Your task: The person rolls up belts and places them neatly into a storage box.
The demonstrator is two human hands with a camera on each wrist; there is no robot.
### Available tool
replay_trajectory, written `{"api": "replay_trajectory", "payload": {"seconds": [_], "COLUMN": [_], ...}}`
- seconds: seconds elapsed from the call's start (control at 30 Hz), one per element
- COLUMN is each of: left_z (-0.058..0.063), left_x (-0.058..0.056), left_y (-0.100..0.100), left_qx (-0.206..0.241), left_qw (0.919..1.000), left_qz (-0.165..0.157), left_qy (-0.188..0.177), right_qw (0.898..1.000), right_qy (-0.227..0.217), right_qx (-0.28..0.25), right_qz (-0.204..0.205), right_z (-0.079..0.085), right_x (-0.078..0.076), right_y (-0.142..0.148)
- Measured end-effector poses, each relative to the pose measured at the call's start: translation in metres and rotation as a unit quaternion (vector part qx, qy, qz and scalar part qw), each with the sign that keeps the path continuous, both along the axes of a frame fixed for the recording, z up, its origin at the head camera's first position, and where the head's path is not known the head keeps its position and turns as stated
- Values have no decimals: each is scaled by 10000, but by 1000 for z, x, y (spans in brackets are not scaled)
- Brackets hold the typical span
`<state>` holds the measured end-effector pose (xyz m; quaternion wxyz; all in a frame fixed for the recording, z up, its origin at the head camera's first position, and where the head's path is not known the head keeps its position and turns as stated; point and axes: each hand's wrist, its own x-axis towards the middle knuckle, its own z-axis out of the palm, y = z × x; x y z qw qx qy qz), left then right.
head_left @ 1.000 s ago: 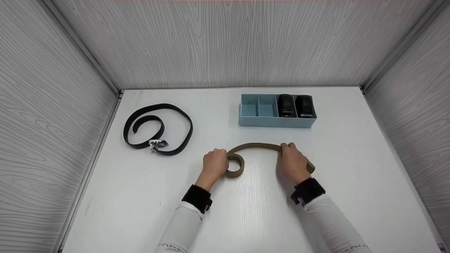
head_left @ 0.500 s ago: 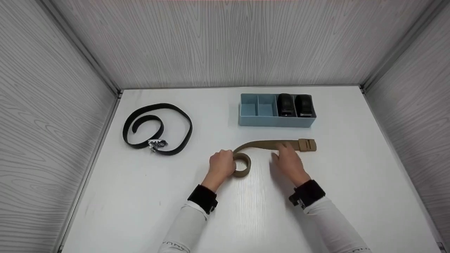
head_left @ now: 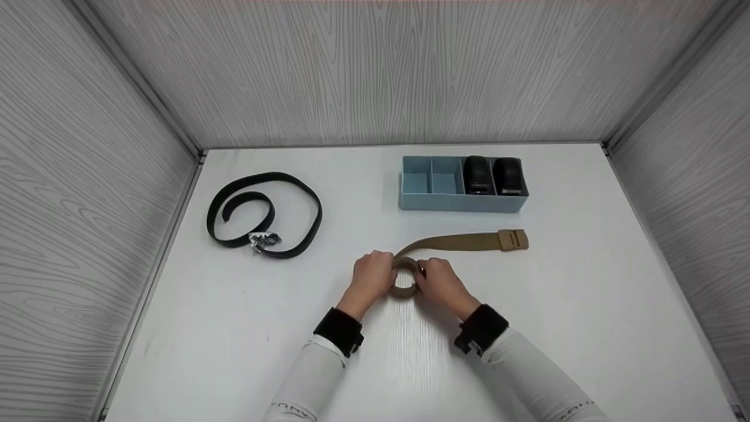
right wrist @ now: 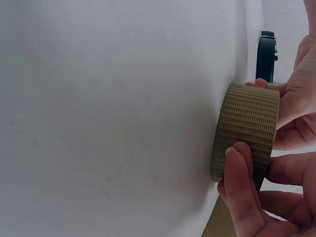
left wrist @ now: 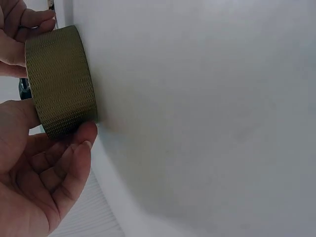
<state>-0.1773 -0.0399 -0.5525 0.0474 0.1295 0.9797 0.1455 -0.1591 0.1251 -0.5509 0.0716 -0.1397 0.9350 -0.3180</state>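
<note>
An olive-brown webbing belt (head_left: 463,242) lies on the white table, its near end wound into an upright-edged coil (left wrist: 61,81) and its tail running right to a tan buckle (head_left: 513,240). My left hand (head_left: 372,274) pinches the coil's left side, with thumb and fingers on the band in the left wrist view. On the opposite side my right hand (head_left: 443,285) pinches the coil too; in the right wrist view a fingertip (right wrist: 237,165) presses the ribbed outer face. The two hands face each other across the ring.
A blue tray (head_left: 463,203) with compartments stands behind the belt. Its two right compartments each hold a black rolled belt (head_left: 477,176); the two left ones show bare floors. A loose black belt (head_left: 319,214) with a silver buckle (head_left: 263,240) lies at left. Pale wood-grain walls surround the table.
My right hand has let go of the belt's tail near the buckle and moved left onto the coil. The buckle now lies flat, and the coil has shifted slightly right with my left hand.
</note>
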Motion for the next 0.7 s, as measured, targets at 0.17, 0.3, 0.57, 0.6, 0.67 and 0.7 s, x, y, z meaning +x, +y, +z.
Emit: {"api": "replay_trajectory", "payload": {"seconds": [0.17, 0.3, 0.57, 0.6, 0.67, 0.7], "left_z": [-1, -1, -1, -1, 1, 1], "left_x": [-1, -1, 0, 0, 0, -1], "left_y": [0, 0, 4, 4, 5, 5], "left_qx": [-134, -174, -58, -52, -51, -60], "left_qw": [9994, 9993, 9994, 9994, 9992, 9991], "left_qz": [-299, -279, -292, -313, -367, -396], "left_qy": [59, 154, 172, 156, 142, 157], "right_qw": [9992, 9998, 9995, 9997, 9999, 9999], "right_qy": [147, -149, -276, -235, -137, -90], "right_qx": [157, -127, -78, -38, -2, 22], "right_qz": [337, 80, -120, -93, 10, 64], "right_z": [-1, -2, -1, -1, 0, 1], "right_x": [1, 1, 7, 7, 7, 7], "right_y": [-4, -2, 1, 1, 1, 1]}}
